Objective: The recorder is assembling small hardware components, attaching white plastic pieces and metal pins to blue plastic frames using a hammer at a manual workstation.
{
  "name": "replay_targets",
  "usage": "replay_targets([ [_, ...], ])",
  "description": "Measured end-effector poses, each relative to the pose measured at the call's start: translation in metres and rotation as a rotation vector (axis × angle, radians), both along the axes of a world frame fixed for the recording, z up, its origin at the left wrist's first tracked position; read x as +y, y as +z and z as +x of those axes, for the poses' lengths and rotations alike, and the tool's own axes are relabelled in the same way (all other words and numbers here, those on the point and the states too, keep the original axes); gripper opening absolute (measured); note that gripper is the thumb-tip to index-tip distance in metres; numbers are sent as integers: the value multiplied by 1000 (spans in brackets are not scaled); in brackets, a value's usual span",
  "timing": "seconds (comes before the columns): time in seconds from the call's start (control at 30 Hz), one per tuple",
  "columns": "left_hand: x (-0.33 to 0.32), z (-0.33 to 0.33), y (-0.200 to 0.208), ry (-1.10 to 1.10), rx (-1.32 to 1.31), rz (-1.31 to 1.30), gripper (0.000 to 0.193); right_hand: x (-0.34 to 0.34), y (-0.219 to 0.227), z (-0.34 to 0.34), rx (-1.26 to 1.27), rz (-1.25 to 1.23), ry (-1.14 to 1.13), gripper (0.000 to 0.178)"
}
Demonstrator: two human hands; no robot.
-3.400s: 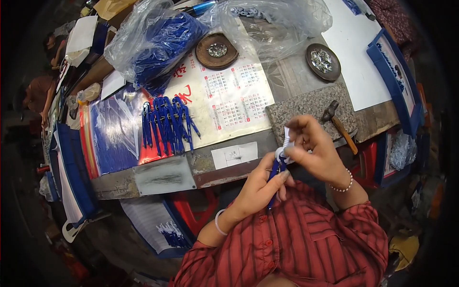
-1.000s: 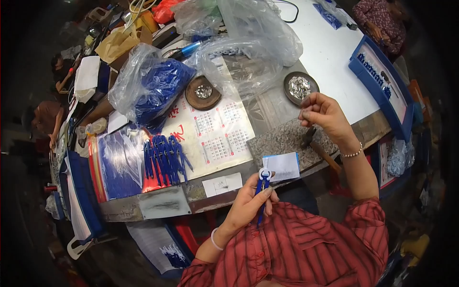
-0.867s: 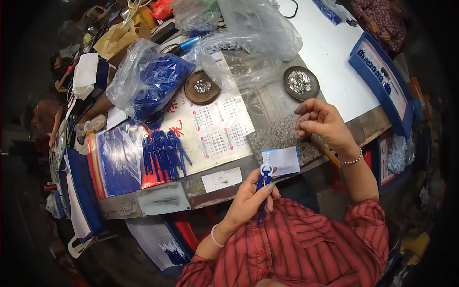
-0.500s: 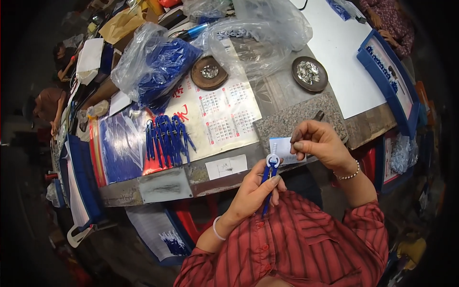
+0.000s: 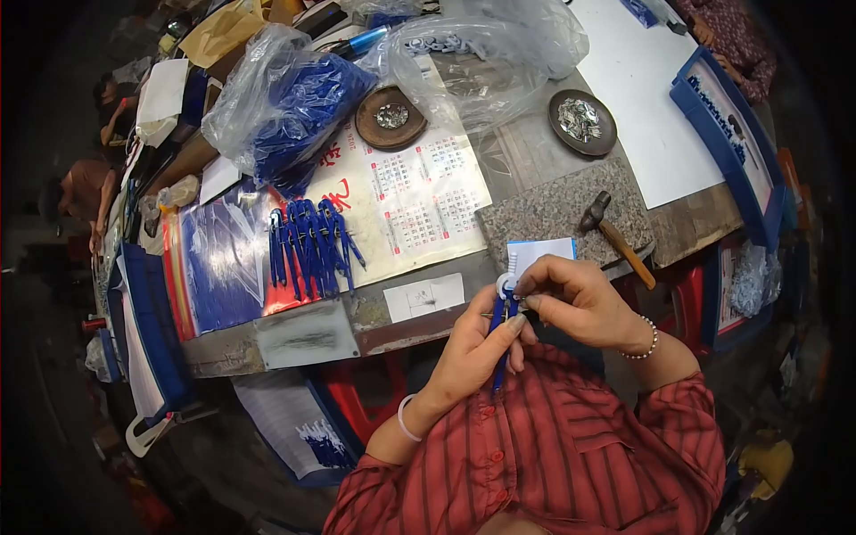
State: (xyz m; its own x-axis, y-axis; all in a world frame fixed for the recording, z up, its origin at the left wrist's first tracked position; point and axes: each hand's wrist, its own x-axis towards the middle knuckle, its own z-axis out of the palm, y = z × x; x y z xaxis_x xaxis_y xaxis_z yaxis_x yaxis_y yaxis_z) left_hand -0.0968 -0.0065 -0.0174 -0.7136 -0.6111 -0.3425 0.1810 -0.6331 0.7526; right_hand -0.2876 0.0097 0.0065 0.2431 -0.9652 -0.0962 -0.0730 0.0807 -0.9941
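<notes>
My left hand (image 5: 468,353) is closed around a drawing compass (image 5: 505,283) with blue legs and a pale ribbed handle, held upright just off the table's front edge. The fingers of my right hand (image 5: 581,303) pinch together at the compass head, on its right side. Whatever small part they may hold there is hidden by the fingertips. Behind my hands lies a small white pad with a blue edge (image 5: 546,249). A hammer (image 5: 624,248) with a wooden handle rests on a speckled stone slab (image 5: 535,214), near my right hand.
Several blue compasses (image 5: 308,254) lie in a pile at left. Two round dishes (image 5: 368,132) (image 5: 599,143) hold small metal parts. Plastic bags (image 5: 308,107) with blue and pale parts sit at the back. Blue trays (image 5: 744,160) flank the table; another person (image 5: 744,53) sits at far right.
My right hand has moved left and down from above the slab to the compass head, uncovering the hammer. My left hand keeps its hold on the compass. The view has shifted slightly.
</notes>
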Motion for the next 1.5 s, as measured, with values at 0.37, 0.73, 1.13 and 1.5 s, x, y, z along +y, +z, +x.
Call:
replay_targets([
  [0.37, 4, -1, -3, 16, -90, -97, 30, -4, 6, 6, -4, 213, -39, 17],
  [0.73, 15, -15, -22, 105, -481, -693, 39, 1, 7, 21, 526, -204, -49, 21],
  [1.13, 18, -12, -16, -90, -5, -56, 38, 11, -8, -13, -74, 347, -77, 43],
  [1.5, 15, -20, -18, -89, 132, 41, 34, 17, -30, -18, -458, 388, 9, 30],
])
